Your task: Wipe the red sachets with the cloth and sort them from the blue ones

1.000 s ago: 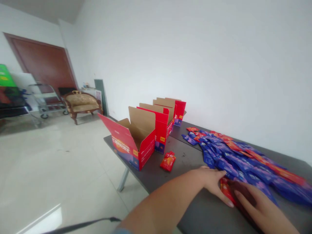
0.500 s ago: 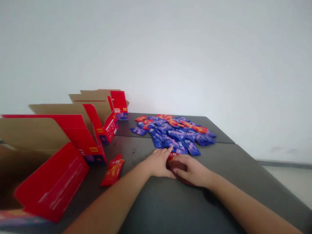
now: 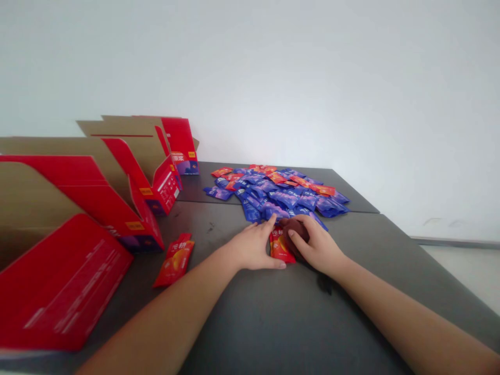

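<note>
A red sachet with orange print (image 3: 281,250) lies flat on the dark table in front of me. My left hand (image 3: 252,247) rests at its left side, thumb and fingers spread around it. In my right hand (image 3: 318,245) is a dark brown rounded object (image 3: 296,235); its exact kind does not show. It covers the sachet's upper right part, and whether it presses on the sachet I cannot tell. Behind both hands lies a pile of purple-blue sachets (image 3: 283,199) mixed with several red ones.
Another red sachet (image 3: 174,260) lies left of my left forearm. Open red cardboard boxes (image 3: 135,224) stand in a row along the left, flaps up. A small black item (image 3: 325,284) lies under my right wrist. A pale wall (image 3: 250,78) stands behind the table.
My right hand has shifted slightly right with the brown object, and more of the red sachet shows. My left thumb and fingers stay around the sachet. The view has tilted down a little.
</note>
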`<state>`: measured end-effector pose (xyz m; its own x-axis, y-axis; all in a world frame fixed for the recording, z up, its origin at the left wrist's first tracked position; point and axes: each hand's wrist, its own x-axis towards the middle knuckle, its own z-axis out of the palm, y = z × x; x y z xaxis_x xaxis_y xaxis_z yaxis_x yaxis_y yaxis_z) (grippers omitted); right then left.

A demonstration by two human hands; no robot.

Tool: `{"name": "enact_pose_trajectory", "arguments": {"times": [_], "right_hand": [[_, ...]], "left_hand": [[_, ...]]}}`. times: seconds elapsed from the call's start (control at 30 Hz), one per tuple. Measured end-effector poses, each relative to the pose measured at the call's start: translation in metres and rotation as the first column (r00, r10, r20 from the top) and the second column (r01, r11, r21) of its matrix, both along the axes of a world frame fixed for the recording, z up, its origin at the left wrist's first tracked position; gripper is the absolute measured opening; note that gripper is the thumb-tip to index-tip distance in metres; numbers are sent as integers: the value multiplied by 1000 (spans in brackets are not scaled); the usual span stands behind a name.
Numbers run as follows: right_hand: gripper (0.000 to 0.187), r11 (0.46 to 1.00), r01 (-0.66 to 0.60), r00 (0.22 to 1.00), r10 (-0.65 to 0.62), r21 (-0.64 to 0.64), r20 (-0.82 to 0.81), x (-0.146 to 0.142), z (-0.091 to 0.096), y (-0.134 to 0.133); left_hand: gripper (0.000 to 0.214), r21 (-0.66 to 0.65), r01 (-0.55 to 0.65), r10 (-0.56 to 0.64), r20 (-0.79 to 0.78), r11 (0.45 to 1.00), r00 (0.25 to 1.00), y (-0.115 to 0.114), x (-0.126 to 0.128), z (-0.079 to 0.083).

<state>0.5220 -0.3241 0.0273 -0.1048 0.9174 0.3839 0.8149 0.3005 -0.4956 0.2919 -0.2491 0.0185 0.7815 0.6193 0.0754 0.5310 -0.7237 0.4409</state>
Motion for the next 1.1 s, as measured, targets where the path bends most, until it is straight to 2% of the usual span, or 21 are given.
{"name": "enact_pose_trajectory", "arguments": {"times": [0.03,0.1,0.17,0.23,0.37,0.57,0.7,0.83,0.9,0.97,1.03,1.1], "right_hand": [[30,999,-47,999,46,-11,-16,0,2,-4],[29,972,-216,976,211,-91,-57,-1,8,-11],[30,906,-383,924,373,-182,-85,-5,13,-15],[29,863,-452,891,448,-225,-74,-8,16,-15],[20,901,-376,922,386,-216,4,-11,13,-5],[11,976,-177,974,193,-131,122,-8,-1,17],[20,996,-71,991,78,-62,112,-4,-9,20],[34,996,4,998,-10,93,56,-2,-6,11],[35,991,-36,999,31,129,38,-2,1,3],[34,984,-155,988,155,85,9,-2,8,-5],[32,947,-317,948,314,-55,-50,-2,14,-11],[31,872,-446,895,432,-201,-112,-3,16,-13]], "left_hand": [[139,2,7,-7,0,1000,1000,1,0,0],[136,14,34,-33,-6,999,999,2,0,-1],[134,29,61,-61,-20,998,998,4,0,-3],[131,34,80,-79,-31,996,996,6,0,-7],[133,13,81,-80,-31,997,996,9,2,-11],[140,-24,65,-66,-49,998,997,8,1,-7],[139,-23,57,-58,-56,998,997,9,1,-9],[140,-9,61,-61,-45,998,997,9,2,-11],[140,-1,60,-60,-40,998,997,9,2,-10],[136,4,62,-62,-49,998,997,9,2,-9],[130,13,78,-77,-71,997,994,9,2,-8],[124,24,99,-96,-90,995,991,9,2,-8]]}}
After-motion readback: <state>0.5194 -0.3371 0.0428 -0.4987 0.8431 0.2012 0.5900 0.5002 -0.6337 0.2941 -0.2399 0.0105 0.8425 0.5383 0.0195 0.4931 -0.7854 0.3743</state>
